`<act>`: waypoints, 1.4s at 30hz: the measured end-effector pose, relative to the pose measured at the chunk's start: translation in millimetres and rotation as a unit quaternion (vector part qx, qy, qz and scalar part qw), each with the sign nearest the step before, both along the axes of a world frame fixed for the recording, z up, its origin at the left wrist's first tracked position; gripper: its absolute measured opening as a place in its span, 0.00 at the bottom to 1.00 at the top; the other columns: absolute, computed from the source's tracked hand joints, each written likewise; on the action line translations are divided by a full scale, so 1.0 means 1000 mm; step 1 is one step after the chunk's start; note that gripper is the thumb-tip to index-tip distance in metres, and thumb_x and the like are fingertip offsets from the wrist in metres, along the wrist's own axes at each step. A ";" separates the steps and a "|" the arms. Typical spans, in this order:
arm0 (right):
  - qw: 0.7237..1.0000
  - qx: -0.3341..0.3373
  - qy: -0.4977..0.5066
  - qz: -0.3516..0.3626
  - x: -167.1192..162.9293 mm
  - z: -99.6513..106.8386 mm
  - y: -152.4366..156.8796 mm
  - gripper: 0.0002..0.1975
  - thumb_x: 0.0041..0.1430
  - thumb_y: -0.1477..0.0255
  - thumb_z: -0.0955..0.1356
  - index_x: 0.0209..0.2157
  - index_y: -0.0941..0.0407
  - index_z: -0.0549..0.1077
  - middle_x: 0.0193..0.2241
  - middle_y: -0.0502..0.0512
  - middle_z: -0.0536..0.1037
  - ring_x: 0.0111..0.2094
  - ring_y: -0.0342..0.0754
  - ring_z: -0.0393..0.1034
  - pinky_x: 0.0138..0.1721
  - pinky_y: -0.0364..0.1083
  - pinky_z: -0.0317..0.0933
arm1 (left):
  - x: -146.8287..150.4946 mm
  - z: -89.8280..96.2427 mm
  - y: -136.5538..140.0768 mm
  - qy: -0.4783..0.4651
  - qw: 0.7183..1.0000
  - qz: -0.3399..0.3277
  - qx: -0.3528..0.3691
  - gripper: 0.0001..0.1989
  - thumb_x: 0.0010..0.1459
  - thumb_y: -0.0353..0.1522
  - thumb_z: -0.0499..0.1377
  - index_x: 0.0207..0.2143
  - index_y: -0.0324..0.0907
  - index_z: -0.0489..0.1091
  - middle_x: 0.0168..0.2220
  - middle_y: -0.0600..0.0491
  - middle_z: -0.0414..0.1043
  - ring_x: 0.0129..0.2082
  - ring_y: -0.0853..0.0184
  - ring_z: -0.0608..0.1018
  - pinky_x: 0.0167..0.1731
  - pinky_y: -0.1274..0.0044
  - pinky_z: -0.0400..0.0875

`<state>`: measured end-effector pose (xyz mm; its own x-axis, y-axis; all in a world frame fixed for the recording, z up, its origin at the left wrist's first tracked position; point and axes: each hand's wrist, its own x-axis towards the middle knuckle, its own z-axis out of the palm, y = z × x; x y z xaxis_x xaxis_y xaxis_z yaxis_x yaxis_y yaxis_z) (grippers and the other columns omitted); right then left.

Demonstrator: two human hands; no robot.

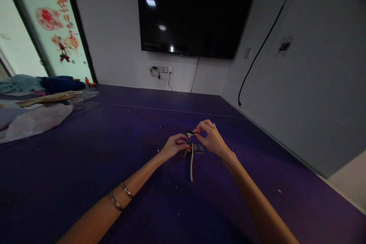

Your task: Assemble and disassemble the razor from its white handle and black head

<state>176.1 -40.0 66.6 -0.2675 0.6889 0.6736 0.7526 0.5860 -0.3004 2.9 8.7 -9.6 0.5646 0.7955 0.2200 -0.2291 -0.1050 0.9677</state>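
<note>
My left hand [175,145] is closed, its thumb and fingers pinching the lower part of a small black-and-white piece [189,135]. The fingertips of my right hand [208,134] grip the black strip at the top of that same piece. The piece is held a little above the purple surface, and its exact kind is too small to make out. Just beneath it a pale, cord-like strip [191,166] points towards me. Close under my right hand lies a dark, patterned flat item [199,148]. A tiny reddish bit [189,148] shows at my left fingertips.
A wide purple surface [128,183] spreads around my hands, with a small black piece [160,126] farther off. Plastic sheeting [40,122] and blue cloth [61,84] lie at the left. A television [197,15] hangs on the far wall; a black cable [261,47] dangles at the right.
</note>
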 end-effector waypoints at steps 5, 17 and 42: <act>1.000 -0.021 0.009 0.001 0.001 -0.001 0.002 0.05 0.49 0.79 0.64 0.27 0.54 0.64 0.30 0.52 0.70 0.37 0.48 0.64 0.40 0.48 0.54 | -0.001 0.001 0.001 0.005 1.000 0.004 -0.009 0.18 0.40 0.33 0.67 0.34 0.39 0.66 0.26 0.53 0.76 0.27 0.66 0.78 0.35 0.73 0.69; 0.993 -0.045 0.111 0.022 0.009 -0.008 0.010 0.09 0.52 0.73 0.64 0.38 0.55 0.68 0.35 0.53 0.75 0.39 0.47 0.69 0.43 0.48 0.59 | -0.003 0.020 -0.004 0.035 0.999 0.023 -0.014 0.15 0.42 0.33 0.66 0.34 0.37 0.72 0.33 0.49 0.77 0.31 0.65 0.78 0.39 0.72 0.68; 0.954 -0.150 -0.177 -0.188 -0.072 -0.045 -0.017 0.18 0.59 0.65 0.58 0.33 0.59 0.76 0.26 0.66 0.77 0.26 0.55 0.73 0.28 0.48 0.61 | -0.008 0.011 0.013 0.122 0.966 0.213 0.082 0.19 0.39 0.40 0.66 0.26 0.39 0.63 0.20 0.53 0.73 0.19 0.67 0.74 0.18 0.79 0.64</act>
